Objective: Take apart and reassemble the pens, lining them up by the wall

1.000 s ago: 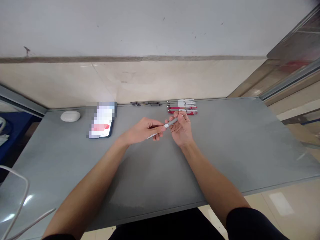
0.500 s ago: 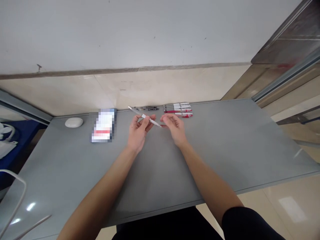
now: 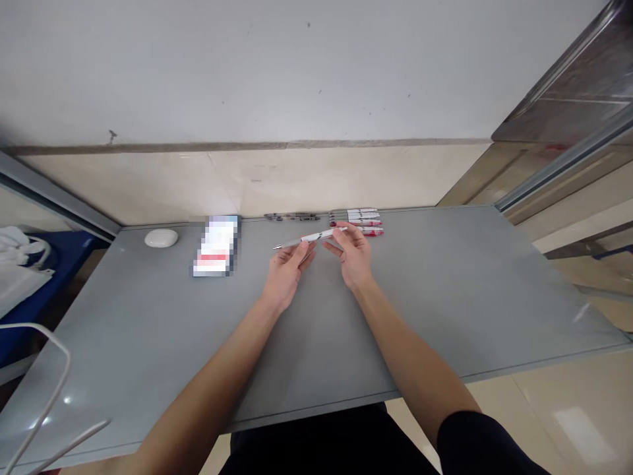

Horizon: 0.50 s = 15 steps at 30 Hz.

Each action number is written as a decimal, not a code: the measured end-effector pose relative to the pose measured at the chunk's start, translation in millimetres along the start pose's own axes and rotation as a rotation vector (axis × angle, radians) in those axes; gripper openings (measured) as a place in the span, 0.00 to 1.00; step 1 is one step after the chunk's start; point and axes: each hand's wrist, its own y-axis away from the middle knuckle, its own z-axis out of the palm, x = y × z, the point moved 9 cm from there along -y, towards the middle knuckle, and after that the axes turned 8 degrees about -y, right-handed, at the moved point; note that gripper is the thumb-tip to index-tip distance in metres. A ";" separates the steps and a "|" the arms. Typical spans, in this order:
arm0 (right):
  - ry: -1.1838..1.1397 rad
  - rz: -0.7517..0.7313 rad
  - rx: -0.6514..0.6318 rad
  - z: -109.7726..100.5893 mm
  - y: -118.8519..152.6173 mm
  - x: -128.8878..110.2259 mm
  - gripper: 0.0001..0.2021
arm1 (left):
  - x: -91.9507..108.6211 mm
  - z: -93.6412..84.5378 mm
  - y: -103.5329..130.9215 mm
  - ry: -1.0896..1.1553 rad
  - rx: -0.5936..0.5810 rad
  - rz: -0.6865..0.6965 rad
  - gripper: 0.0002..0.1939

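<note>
Two hands: the left hand (image 3: pixel 287 270) and the right hand (image 3: pixel 352 256) share one pen (image 3: pixel 310 239), lifted off the tabletop (image 3: pixel 445 297).
Head view, left grip: fingers curled lightly round the pen's tip half, thumb on top.
Head view, right grip: fingertips pinch the pen's other end; fingers otherwise loosely spread.
Pen's place: in the air, just in front of the row of red and white pens (image 3: pixel 357 221), between both hands.
Pen's axis: nearly level, running left to right, metal tip pointing left toward the phone (image 3: pixel 215 245).
Doing it well: I judge steady fingertip pinches near each end, pulling or turning straight along the axis, will keep parts aligned.
Beside the row: dark pens (image 3: pixel 291 216) to its left; white case (image 3: pixel 161 237) beyond the phone.
</note>
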 end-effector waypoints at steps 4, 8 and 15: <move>-0.296 0.113 0.107 -8.5 -4.2 11.3 0.10 | 1.4 -8.7 2.4 -0.352 -0.144 -0.050 0.25; -0.544 0.170 0.195 -16.7 -8.0 15.0 0.06 | 31.3 -29.1 0.1 -0.695 -0.139 0.112 0.19; -0.672 0.112 0.159 -11.6 -5.6 8.0 0.14 | 31.3 -25.0 -1.9 -1.301 -0.179 0.389 0.15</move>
